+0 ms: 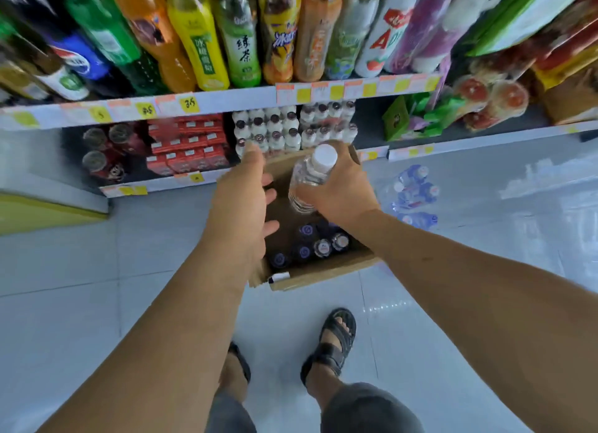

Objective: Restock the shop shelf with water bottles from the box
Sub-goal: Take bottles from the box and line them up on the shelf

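1. Water bottle: clear, white-capped, held above the box, with the right hand wrapped round its body.
2. Left hand: fingers loosely spread, holding nothing, just beside the bottle.
3. Hazard: the one-handed hold on smooth plastic could slip, dropping it onto the boxed bottles.
4. Hazard: the bottom shelf looked crowded, so pushing it in might topple the small white bottles.

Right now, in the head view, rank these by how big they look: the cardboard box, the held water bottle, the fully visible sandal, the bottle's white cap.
1. cardboard box
2. sandal and water bottle: look alike; the bottle is nearer and partly covered by the right hand, so unranked.
3. white cap
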{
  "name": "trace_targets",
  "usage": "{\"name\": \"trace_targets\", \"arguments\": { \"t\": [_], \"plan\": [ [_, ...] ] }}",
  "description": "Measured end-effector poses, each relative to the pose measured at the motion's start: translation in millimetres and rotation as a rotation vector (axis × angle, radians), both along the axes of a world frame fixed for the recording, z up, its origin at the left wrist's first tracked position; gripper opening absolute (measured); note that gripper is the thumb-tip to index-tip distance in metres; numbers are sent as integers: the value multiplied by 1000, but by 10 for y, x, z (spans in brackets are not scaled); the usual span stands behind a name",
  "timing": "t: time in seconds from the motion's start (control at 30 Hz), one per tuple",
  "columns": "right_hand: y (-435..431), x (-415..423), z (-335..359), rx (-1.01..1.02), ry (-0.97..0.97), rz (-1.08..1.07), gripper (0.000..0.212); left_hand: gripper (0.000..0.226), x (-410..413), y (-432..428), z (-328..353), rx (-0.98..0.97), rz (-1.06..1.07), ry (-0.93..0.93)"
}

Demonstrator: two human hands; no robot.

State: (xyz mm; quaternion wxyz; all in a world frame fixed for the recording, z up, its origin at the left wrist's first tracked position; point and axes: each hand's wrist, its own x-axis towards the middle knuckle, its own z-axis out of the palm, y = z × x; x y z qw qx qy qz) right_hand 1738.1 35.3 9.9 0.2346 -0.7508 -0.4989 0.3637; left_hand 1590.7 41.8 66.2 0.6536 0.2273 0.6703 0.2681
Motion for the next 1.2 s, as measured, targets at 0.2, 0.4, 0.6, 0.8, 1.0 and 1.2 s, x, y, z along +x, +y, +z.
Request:
{"name": "trace_targets", "arguments": {
  "t": [0.2, 0.4, 0.6, 0.8, 1.0, 1.2],
  "plan": [
    [-197, -93, 2116, 108, -94, 74, 79, 44, -247, -154, 1788, 79, 53, -51],
    [-217, -457, 3838, 308, -163, 51, 73, 47, -527, -161, 3256, 268, 18, -141],
    [-164, -915, 5398, 493, -201, 36, 79, 55, -1064, -216, 4427, 469, -64, -210],
    [-33, -1357, 6527, 629, -200, 53, 48, 47, -1616, -151, 5348, 607, -25, -238],
    [80, -1557, 7409, 674, -150, 163, 27, 57, -1994, 30, 5995, 748, 27, -230],
    [417, -1616, 7970, 803, -111, 193, 59, 55, -2018, 180, 6561, 875, 80, -203]
  ]
}}
